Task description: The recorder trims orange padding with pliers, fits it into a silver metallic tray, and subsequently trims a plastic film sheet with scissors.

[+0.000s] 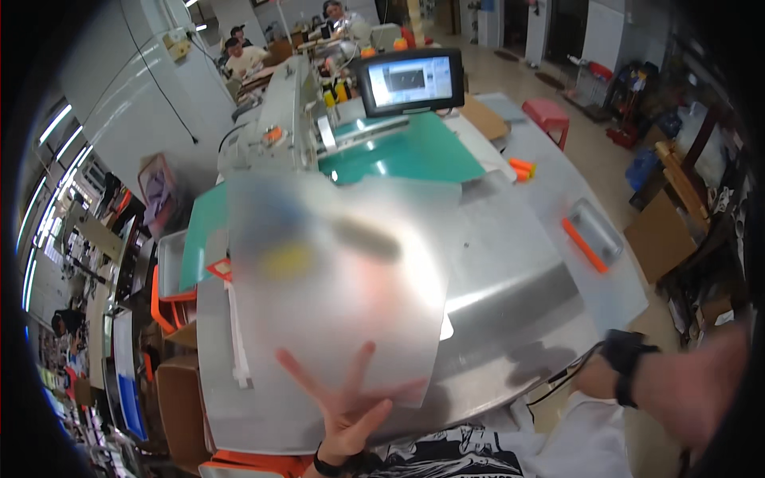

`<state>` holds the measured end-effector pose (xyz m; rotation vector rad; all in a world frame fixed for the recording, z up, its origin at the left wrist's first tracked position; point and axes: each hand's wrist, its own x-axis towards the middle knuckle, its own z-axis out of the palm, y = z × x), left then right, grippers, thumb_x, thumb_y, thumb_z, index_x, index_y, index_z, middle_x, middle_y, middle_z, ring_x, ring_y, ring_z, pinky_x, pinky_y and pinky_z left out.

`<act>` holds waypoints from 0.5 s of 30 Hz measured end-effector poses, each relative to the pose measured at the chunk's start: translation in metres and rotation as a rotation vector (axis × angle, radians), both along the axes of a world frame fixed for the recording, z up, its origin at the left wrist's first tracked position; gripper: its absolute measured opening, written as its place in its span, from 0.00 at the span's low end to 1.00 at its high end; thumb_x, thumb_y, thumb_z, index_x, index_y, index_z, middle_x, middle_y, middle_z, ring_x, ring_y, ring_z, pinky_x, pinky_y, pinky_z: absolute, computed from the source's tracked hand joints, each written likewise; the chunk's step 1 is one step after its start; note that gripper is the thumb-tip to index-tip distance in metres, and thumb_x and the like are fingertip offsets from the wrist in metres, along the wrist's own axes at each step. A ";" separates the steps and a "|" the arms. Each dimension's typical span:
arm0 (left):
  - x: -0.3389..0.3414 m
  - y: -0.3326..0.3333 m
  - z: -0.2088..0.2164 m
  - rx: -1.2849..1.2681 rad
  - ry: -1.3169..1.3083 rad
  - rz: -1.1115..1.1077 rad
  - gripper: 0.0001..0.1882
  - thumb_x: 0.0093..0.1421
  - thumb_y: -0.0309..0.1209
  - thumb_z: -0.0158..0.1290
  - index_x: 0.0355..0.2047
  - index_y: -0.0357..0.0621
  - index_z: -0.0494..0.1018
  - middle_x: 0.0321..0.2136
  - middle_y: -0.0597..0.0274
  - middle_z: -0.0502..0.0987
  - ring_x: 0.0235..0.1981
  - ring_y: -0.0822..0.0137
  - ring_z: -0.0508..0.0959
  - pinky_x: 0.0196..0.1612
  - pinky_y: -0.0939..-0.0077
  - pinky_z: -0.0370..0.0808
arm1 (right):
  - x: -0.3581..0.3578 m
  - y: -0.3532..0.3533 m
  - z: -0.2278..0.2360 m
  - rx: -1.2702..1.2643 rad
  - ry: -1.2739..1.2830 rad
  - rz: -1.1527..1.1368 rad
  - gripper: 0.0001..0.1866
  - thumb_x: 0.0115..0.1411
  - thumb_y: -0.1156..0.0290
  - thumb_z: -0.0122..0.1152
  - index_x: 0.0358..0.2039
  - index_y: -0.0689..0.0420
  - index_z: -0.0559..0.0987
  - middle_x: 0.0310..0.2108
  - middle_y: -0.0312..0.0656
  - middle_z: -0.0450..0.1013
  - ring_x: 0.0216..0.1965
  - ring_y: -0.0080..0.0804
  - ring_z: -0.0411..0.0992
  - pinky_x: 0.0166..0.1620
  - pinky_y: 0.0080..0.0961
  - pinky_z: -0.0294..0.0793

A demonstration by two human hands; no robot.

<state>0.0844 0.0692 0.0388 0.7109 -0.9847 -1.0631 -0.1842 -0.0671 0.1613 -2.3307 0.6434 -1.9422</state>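
A large translucent plastic sheet (pixel 335 311) is raised over the near left part of the metal table (pixel 518 271). My left hand (pixel 348 418) grips its lower edge, the thumb in front and the other fingers spread behind, showing through. Blurred yellow, blue and dark long shapes show through the sheet, too hazy to name. At the lower right, my right hand (pixel 595 377) hangs by the table's front edge, apart from the sheet, near white cloth at my lap. A black watch is on that wrist; its fingers are hidden.
Beyond the sheet stands a machine with a green bed (pixel 414 151) and a lit screen (pixel 410 81). A grey tray (pixel 598 227) with an orange-handled tool (pixel 584 245) sits at right. Orange bins (pixel 167 303) stand left; a red stool (pixel 547 118) is behind. People sit far back.
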 end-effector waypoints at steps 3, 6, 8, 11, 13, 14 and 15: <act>0.000 0.002 -0.005 0.071 0.045 -0.003 0.63 0.50 0.10 0.47 0.58 0.79 0.11 0.63 0.50 0.52 0.57 0.62 0.63 0.49 0.49 0.71 | 0.059 -0.026 -0.032 0.456 -0.171 0.362 0.32 0.60 0.50 0.49 0.57 0.60 0.61 0.52 0.46 0.64 0.49 0.28 0.65 0.48 0.25 0.64; 0.002 -0.003 -0.006 0.054 -0.019 -0.125 0.61 0.52 0.13 0.49 0.58 0.80 0.12 0.63 0.50 0.53 0.59 0.59 0.60 0.50 0.46 0.70 | 0.084 -0.035 -0.056 0.869 -0.162 0.734 0.21 0.61 0.73 0.52 0.54 0.60 0.64 0.35 0.40 0.73 0.32 0.19 0.69 0.35 0.14 0.65; 0.004 0.003 -0.002 0.101 -0.076 -0.144 0.57 0.57 0.21 0.51 0.60 0.82 0.17 0.63 0.50 0.53 0.62 0.55 0.56 0.49 0.44 0.70 | 0.087 -0.030 -0.042 1.002 -0.096 0.714 0.16 0.61 0.76 0.50 0.50 0.61 0.68 0.26 0.38 0.72 0.25 0.18 0.68 0.29 0.12 0.63; 0.062 0.015 -0.036 0.021 -0.099 -0.481 0.53 0.54 0.28 0.58 0.65 0.63 0.29 0.63 0.39 0.45 0.58 0.40 0.60 0.53 0.40 0.62 | 0.097 -0.023 -0.035 1.009 -0.097 0.699 0.09 0.62 0.79 0.47 0.41 0.63 0.73 0.16 0.36 0.69 0.15 0.15 0.64 0.19 0.12 0.59; 0.095 0.020 -0.011 -0.010 0.080 -0.607 0.52 0.52 0.34 0.61 0.66 0.54 0.36 0.62 0.35 0.46 0.58 0.37 0.61 0.55 0.40 0.60 | 0.092 -0.020 -0.035 1.043 -0.114 0.735 0.09 0.61 0.80 0.47 0.41 0.64 0.73 0.16 0.36 0.69 0.15 0.16 0.63 0.20 0.12 0.59; 0.100 0.005 -0.008 -0.036 0.139 -0.654 0.50 0.52 0.35 0.61 0.66 0.50 0.39 0.61 0.35 0.48 0.57 0.38 0.62 0.55 0.42 0.60 | 0.089 -0.018 -0.037 0.995 -0.080 0.729 0.09 0.61 0.82 0.46 0.41 0.65 0.73 0.14 0.37 0.68 0.14 0.16 0.63 0.19 0.13 0.60; 0.105 0.004 0.011 -0.028 0.163 -0.652 0.48 0.52 0.36 0.61 0.66 0.47 0.42 0.61 0.35 0.51 0.57 0.39 0.62 0.55 0.44 0.60 | 0.089 -0.016 -0.036 1.026 -0.064 0.722 0.09 0.61 0.82 0.46 0.40 0.65 0.73 0.14 0.37 0.68 0.14 0.16 0.63 0.19 0.13 0.60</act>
